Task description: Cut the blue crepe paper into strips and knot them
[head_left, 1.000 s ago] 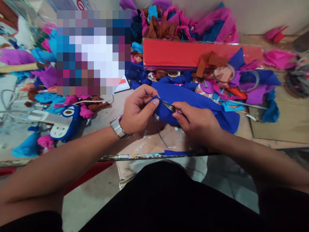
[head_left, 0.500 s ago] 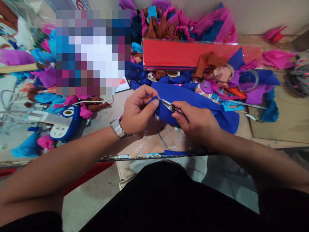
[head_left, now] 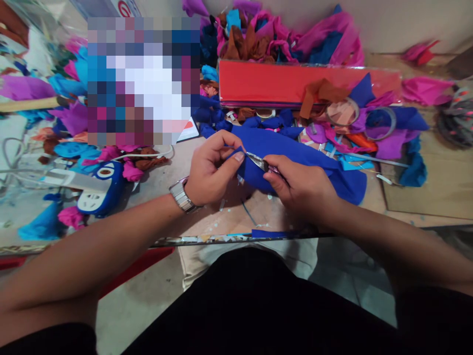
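My left hand [head_left: 212, 170] pinches the edge of a small folded piece of blue crepe-like paper [head_left: 233, 157] between thumb and fingers. My right hand [head_left: 301, 185] is closed around a pair of small metal scissors [head_left: 257, 161], whose handle is mostly hidden in the palm. Their tips point left and meet the blue piece beside my left thumb. Beneath both hands a larger blue sheet [head_left: 314, 158] of the same material spreads over the table [head_left: 207, 222].
A flat red pack [head_left: 266, 81] in clear wrap lies behind the hands. Rolls of tape [head_left: 380, 123] sit among coloured scraps at the right, near a cardboard sheet [head_left: 436, 182]. A blue-and-white power strip [head_left: 99, 190] with cables is at the left. A blue strip [head_left: 273, 233] lies at the front edge.
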`<control>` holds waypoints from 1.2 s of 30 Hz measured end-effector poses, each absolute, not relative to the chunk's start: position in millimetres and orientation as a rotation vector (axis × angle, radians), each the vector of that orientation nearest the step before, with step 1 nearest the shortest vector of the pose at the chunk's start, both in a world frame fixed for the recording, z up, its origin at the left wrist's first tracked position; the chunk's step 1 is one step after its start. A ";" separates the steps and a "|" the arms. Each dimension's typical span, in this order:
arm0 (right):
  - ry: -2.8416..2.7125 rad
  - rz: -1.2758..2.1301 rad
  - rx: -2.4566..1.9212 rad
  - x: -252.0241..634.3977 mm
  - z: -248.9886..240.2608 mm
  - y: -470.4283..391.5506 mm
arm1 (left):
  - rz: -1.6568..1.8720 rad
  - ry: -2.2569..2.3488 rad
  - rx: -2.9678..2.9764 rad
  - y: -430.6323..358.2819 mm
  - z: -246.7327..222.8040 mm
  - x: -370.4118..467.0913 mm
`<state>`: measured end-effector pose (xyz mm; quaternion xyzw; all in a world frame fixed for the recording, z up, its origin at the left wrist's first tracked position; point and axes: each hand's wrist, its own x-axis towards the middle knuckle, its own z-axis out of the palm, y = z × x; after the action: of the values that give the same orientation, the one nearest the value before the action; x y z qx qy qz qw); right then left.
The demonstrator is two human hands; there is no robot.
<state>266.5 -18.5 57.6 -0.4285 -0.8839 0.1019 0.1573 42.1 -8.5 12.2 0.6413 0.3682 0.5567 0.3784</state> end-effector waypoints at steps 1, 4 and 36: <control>-2.531 0.286 -1.221 266.6 57.5 -18.5 | 1.424 0.945 1.639 -8.5 12.0 41.9; -2.537 0.287 -1.217 266.6 57.5 -18.5 | 1.426 0.966 1.660 -8.5 11.8 41.2; -2.228 0.403 -1.321 312.5 92.3 35.0 | 1.783 0.738 1.624 3.7 43.1 35.3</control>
<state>312.5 35.0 92.3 -0.4870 -0.8214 0.1484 0.2572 35.3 3.7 43.1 0.6132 0.2787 0.6734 0.3047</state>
